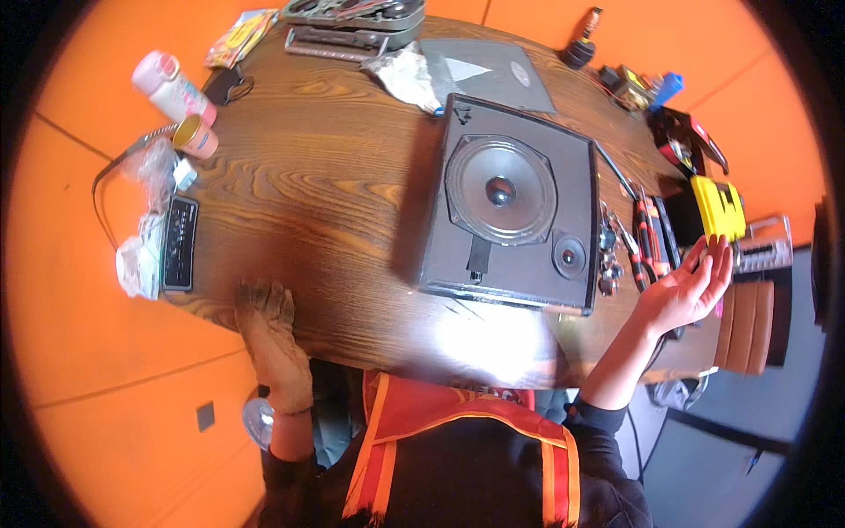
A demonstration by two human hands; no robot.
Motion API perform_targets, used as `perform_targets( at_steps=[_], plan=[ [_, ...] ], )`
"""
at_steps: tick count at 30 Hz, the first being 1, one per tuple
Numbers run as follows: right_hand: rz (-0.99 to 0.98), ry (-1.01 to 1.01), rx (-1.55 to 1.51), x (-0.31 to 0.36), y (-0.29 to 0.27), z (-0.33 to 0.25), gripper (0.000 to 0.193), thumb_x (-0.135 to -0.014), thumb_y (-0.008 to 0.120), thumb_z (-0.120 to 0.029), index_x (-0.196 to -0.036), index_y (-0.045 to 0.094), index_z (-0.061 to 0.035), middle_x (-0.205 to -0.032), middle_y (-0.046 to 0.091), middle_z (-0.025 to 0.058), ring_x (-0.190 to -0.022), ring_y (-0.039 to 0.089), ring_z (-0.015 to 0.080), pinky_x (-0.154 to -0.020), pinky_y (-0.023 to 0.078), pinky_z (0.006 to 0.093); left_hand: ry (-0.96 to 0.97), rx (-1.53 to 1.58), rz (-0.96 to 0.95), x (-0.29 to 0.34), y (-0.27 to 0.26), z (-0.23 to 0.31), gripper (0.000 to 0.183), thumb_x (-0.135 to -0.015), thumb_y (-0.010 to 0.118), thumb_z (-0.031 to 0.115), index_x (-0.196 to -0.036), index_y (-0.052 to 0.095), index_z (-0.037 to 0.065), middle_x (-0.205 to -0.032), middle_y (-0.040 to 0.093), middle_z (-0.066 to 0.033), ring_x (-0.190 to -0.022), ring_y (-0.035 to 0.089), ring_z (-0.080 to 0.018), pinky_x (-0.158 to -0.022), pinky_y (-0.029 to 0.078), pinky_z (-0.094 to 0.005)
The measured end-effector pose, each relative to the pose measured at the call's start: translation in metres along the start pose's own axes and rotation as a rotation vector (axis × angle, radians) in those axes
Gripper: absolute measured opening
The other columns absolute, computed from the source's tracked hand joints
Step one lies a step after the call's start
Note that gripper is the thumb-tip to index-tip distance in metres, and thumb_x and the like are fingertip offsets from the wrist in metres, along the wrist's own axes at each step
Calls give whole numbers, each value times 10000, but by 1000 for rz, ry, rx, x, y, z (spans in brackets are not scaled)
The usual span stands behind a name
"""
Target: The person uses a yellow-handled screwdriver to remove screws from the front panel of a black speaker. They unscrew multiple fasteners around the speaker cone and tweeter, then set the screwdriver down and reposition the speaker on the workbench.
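Observation:
The speaker cabinet [440, 202] lies on its back on the brown wooden table, its dark front facing up. A large round speaker cone [528, 189] and a smaller one [569, 256] are set in that front, with a strip of black tape [479, 254] nearby. My left hand [271, 339], in a tan work glove, rests at the table's near left edge with its fingers apart, holding nothing visible. Palm up and bare, my right hand [691, 289] is raised over the table's right side near the pliers [650, 233]. Its fingers are stretched out, lightly curled, and nothing shows in them.
Small metal parts [607, 255] lie between cabinet and tools. A yellow case [719, 207] stands far right. At left are a black power strip-like box [180, 244], a paper cup [195, 136] and a pink-white bottle [172, 86]. An open tool case [352, 40] sits at the back.

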State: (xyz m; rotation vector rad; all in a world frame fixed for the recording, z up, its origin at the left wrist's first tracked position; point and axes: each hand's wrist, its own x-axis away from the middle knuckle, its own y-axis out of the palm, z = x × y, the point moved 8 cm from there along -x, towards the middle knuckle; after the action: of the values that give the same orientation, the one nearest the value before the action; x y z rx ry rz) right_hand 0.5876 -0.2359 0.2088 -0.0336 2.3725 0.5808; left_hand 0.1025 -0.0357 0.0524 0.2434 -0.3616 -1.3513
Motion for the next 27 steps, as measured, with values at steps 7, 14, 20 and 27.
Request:
perform_targets(
  at_steps=[7,14,20,27],
  plan=[
    [162,-178,502,57,-112,-5,299,-893,486,97,-1160,581,3,-1125,623,92,-1036,597,168,-952,464,290,680,-1091,-444,12,24,19,640,-904,543,147,-1460,281,-29,-1494,308,-237,-1390,307,-357,-1161,241,-429],
    [-14,-88,861,82,-146,15,309,-871,490,80,-1126,631,-21,-1085,629,93,-995,620,176,-904,493,291,620,-1171,-648,5,49,4,672,-869,590,132,-1448,301,-46,-1486,297,-264,-1392,274,-392,-1162,206,-438],
    [-230,-157,960,87,-121,24,274,-832,525,83,-1060,644,-11,-958,647,119,-864,666,196,-776,524,286,814,-1352,-662,13,64,7,721,-832,644,220,-1428,336,-45,-1423,372,-299,-1321,349,-450,-1114,271,-508],
    [-413,-356,847,107,-91,-2,298,-801,562,97,-1048,652,-43,-890,655,115,-811,662,238,-733,524,312,889,-1307,-579,21,68,15,723,-776,709,181,-1387,387,-36,-1350,449,-289,-1247,425,-450,-1039,368,-502]
  ],
)
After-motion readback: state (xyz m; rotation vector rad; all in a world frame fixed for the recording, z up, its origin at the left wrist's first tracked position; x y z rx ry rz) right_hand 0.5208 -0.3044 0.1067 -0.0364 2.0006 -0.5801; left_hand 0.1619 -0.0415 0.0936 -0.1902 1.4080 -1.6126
